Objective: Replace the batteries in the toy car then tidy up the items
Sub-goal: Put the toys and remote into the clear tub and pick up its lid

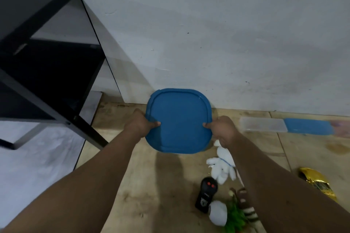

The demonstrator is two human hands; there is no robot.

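A square blue lid (180,119) covers a container that I hold in the air near the wall. My left hand (141,124) grips its left edge with the thumb on top. My right hand (222,128) grips its right edge the same way. The container under the lid is hidden. A black remote control (205,194) with two red buttons lies on the floor below. At the right, partly behind my right arm, lies a gold toy car (318,182).
A black table (47,62) stands at the left, its leg reaching the floor near my left arm. A white plush toy (221,166), a white pot with a green plant (217,214) and a striped item lie on the floor. A clear box (263,124) and another blue lid (308,126) sit by the wall.
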